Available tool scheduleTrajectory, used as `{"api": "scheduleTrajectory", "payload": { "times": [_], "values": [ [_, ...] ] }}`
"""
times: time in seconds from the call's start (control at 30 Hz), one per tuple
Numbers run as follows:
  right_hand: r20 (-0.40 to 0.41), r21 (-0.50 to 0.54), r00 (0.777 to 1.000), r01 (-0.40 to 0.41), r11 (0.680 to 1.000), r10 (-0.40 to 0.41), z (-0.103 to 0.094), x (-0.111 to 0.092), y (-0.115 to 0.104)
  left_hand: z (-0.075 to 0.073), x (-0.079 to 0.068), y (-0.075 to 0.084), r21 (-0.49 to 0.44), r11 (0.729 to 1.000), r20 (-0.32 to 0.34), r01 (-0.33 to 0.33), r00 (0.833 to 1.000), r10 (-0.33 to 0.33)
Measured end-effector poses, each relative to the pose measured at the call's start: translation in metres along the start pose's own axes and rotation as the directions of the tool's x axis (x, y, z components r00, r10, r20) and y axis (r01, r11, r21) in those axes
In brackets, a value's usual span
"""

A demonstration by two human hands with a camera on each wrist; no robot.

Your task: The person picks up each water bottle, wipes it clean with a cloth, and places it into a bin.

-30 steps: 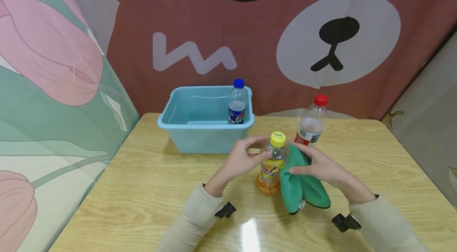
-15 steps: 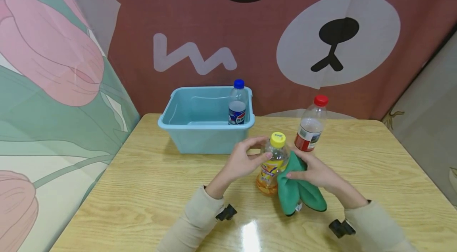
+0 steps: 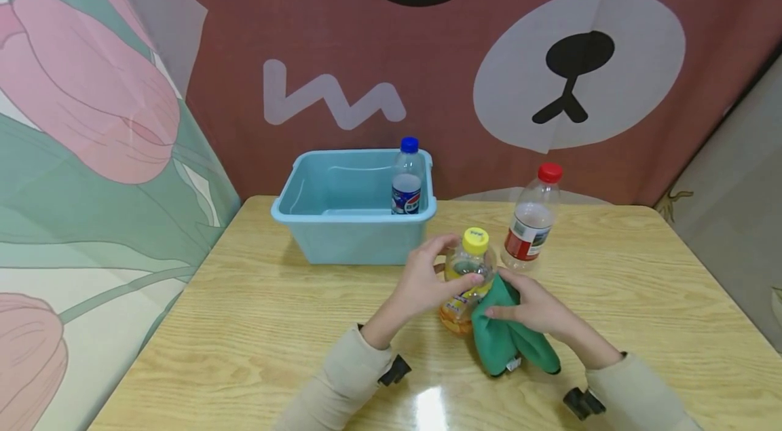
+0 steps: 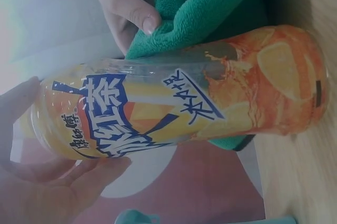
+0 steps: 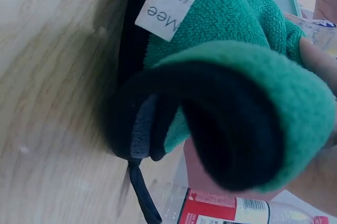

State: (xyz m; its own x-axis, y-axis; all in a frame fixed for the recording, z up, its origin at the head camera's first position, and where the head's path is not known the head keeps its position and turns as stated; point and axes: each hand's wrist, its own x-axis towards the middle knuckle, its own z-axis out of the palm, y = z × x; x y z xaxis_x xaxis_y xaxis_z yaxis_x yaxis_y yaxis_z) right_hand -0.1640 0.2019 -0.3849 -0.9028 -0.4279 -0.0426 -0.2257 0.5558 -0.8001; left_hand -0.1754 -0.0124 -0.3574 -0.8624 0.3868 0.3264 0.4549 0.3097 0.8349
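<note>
My left hand (image 3: 423,282) grips the upper part of a yellow-capped iced tea bottle (image 3: 453,321), thumb across its front and fingers behind. The bottle stands on the table, its yellow and orange label facing the left wrist camera. Held in my right hand (image 3: 539,303), a folded green cloth (image 3: 496,344) lies against the bottle's right side. The right thumb presses on the cloth in the left wrist view. A black edge, a hanging loop (image 5: 141,190) and a white tag (image 5: 167,6) show on the cloth in the right wrist view.
At the back left stands a light blue plastic bin (image 3: 360,241), with a blue-capped bottle (image 3: 406,190) upright inside. Behind the right hand is a clear bottle (image 3: 530,231) with a red cap and red-white label. Patterned cloth (image 3: 342,24) hangs behind the wooden table (image 3: 244,343).
The right hand and green cloth have slid down the bottle's side and slightly left. My left hand has shifted right and down around the bottle, whose label now faces more to the right.
</note>
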Motion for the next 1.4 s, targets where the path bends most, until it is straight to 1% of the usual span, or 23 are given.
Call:
{"api": "scheduleTrajectory", "payload": {
  "times": [0.1,0.2,0.27,0.43,0.6,0.83,0.97,1.27,1.4],
  "values": [
    [-0.008,-0.001,1.000,-0.014,1.000,0.014,-0.003,-0.003,0.000,0.000,0.000,0.001,-0.002,1.000,0.014,0.024,1.000,-0.024],
    [-0.026,-0.014,1.000,-0.004,1.000,0.004,-0.007,-0.006,-0.001,-0.002,0.000,0.002,0.003,0.999,0.030,0.035,0.999,-0.035],
    [-0.034,-0.015,0.999,0.020,1.000,-0.021,-0.011,-0.008,-0.003,-0.003,0.000,0.003,0.016,0.999,0.036,0.031,0.999,-0.032],
    [-0.040,0.005,0.998,0.050,0.999,-0.050,-0.021,-0.012,-0.007,-0.007,0.002,0.001,0.040,0.999,0.059,-0.001,0.998,-0.001],
    [-0.042,-0.010,0.997,0.063,0.998,-0.063,-0.029,-0.015,-0.011,-0.010,0.002,0.001,0.010,1.000,0.088,0.006,0.996,-0.007],
    [-0.058,-0.069,0.993,0.103,0.992,-0.107,-0.039,-0.017,-0.021,-0.011,0.003,0.001,-0.066,0.997,0.086,0.047,0.995,-0.042],
    [-0.060,-0.100,0.988,0.134,0.986,-0.141,-0.046,-0.017,-0.029,-0.012,0.002,0.000,-0.088,0.994,0.085,0.059,0.995,-0.052],
    [-0.045,-0.110,0.985,0.163,0.981,-0.168,-0.052,-0.011,-0.040,-0.015,0.002,-0.004,-0.100,0.995,0.091,0.027,0.996,-0.018],
    [-0.041,-0.107,0.984,0.170,0.980,-0.175,-0.051,-0.009,-0.044,-0.016,0.002,-0.006,-0.101,0.995,0.083,-0.016,0.996,0.024]
  ]
}}
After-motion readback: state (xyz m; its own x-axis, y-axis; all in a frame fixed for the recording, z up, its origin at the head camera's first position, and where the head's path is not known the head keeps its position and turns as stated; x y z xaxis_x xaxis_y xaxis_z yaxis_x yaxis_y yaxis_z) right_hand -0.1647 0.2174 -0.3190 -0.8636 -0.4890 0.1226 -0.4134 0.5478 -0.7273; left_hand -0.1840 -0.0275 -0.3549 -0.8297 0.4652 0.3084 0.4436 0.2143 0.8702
